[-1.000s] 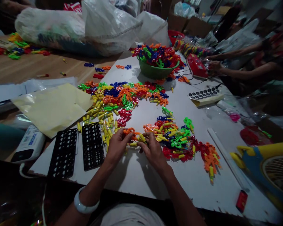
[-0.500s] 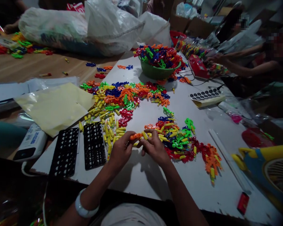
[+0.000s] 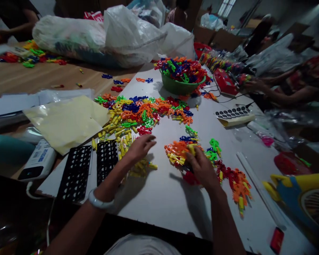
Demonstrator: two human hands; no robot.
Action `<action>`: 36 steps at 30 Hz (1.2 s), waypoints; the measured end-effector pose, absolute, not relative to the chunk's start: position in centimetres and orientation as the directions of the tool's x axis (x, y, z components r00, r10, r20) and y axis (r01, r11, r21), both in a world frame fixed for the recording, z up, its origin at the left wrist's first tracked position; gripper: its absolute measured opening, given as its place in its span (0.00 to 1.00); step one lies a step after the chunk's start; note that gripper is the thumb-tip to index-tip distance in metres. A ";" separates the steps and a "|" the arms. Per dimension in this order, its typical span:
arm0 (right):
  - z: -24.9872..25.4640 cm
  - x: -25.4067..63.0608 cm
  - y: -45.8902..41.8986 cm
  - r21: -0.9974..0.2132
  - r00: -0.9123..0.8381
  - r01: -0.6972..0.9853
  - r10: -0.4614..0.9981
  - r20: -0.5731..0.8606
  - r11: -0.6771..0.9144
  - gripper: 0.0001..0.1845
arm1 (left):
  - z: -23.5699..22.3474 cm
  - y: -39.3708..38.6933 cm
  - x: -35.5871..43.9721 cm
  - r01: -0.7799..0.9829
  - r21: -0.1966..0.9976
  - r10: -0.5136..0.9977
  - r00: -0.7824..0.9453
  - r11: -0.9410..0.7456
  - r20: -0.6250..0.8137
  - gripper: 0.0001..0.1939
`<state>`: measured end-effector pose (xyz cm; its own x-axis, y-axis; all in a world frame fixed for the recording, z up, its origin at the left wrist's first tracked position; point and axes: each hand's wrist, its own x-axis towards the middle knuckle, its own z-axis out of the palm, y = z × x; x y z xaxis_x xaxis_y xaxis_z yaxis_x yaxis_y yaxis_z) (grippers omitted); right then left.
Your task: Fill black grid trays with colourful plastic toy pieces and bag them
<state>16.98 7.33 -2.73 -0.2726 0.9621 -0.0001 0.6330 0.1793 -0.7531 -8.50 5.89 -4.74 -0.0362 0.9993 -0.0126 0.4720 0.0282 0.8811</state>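
Note:
My right hand [image 3: 202,165] is over the near pile of small plastic toys [image 3: 175,157], its fingers closed on an orange plastic toy [image 3: 180,146] with a yellow tube [image 3: 191,149]. Motion blurs the toy a little. My left hand [image 3: 142,147] is held above the heap of yellow tubes [image 3: 126,140], fingers stretched out and apart, with nothing visible in them. Behind both hands lies a bigger spread of orange, green, blue and red plastic toys [image 3: 146,109]. A white bangle [image 3: 99,201] is on my left wrist.
Two black perforated trays [image 3: 74,173] lie at the left beside a white power bank [image 3: 38,161]. A green bowl [image 3: 180,86] heaped with toys stands farther back. Right are a sticker sheet [image 3: 234,115], a long white strip [image 3: 260,191] and a yellow-blue fan [image 3: 300,191]. Co-workers sit beyond.
My hands, together at the orange toy and yellow tube before, have parted. The right carried the toy right over the pile; the left let go and moved left toward the tubes.

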 end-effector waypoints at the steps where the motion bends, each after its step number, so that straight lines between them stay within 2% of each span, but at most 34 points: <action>1: -2.5 17.8 7.8 -0.672 -0.208 0.701 0.970 0.129 0.240 0.19 | -4.8 7.2 -9.0 0.665 0.747 0.994 -0.090 0.011 0.066 0.14; 2: -2.4 18.4 8.2 -0.588 -0.164 0.755 0.952 0.259 0.290 0.19 | -5.0 8.4 -9.5 0.791 0.611 0.987 -0.118 0.025 0.112 0.15; 3: -2.5 18.8 8.4 -0.523 -0.145 0.786 0.921 0.361 0.328 0.18 | -5.3 9.5 -9.8 0.836 0.546 0.981 -0.145 0.050 0.132 0.16; 5: -2.9 18.9 8.5 -0.505 -0.131 0.784 0.892 0.433 0.361 0.18 | -6.0 11.0 -10.2 0.864 0.494 0.975 -0.181 0.094 0.131 0.15; 8: -3.7 17.2 7.7 -0.644 -0.141 0.702 0.946 0.292 0.304 0.20 | -6.6 11.4 -10.4 0.859 0.499 0.969 -0.209 0.117 0.133 0.08; 10: -4.1 15.5 6.9 -0.717 -0.193 0.634 0.957 0.216 0.289 0.20 | -6.2 10.5 -10.4 0.858 0.502 0.965 -0.214 0.112 0.150 0.09; 12: -4.4 13.7 6.2 -0.760 -0.288 0.553 0.934 0.212 0.342 0.18 | -5.5 9.2 -10.3 0.825 0.554 0.962 -0.233 0.117 0.143 0.09; 13: -4.4 12.9 5.9 -0.768 -0.331 0.513 0.914 0.236 0.384 0.17 | -5.1 8.3 -10.0 0.773 0.622 0.964 -0.241 0.122 0.112 0.08; 16: -4.5 11.1 5.1 -0.714 -0.411 0.453 0.836 0.365 0.534 0.13 | -4.5 5.6 -8.8 0.467 0.871 0.976 -0.209 0.152 -0.058 0.08; 18: -4.5 10.5 4.7 -0.634 -0.439 0.457 0.778 0.450 0.624 0.12 | -4.6 3.9 -7.7 0.290 0.942 0.980 -0.154 0.168 -0.127 0.10; 20: -4.7 10.4 4.3 -0.571 -0.457 0.468 0.738 0.497 0.675 0.12 | -4.8 2.6 -6.8 0.221 0.961 0.980 -0.144 0.166 -0.136 0.11; 23: -5.0 10.5 3.9 -0.518 -0.480 0.481 0.707 0.519 0.707 0.13 | -5.0 1.5 -6.1 0.218 0.964 0.978 -0.173 0.150 -0.114 0.09; 31: -4.8 10.8 3.4 -0.470 -0.460 0.513 0.692 0.556 0.718 0.15 | -4.4 0.9 -5.7 0.236 0.960 0.978 -0.177 0.150 -0.110 0.08; 36: -4.9 10.5 3.4 -0.415 -0.501 0.533 0.670 0.548 0.738 0.16 | -3.7 0.8 -5.6 0.350 0.927 0.980 -0.187 0.131 -0.067 0.07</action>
<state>10.51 3.40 -4.90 -0.5007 0.6699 0.5482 0.5325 0.7377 -0.4150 -5.63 0.77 -3.69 -0.1868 0.9801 -0.0674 0.3504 0.1306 0.9274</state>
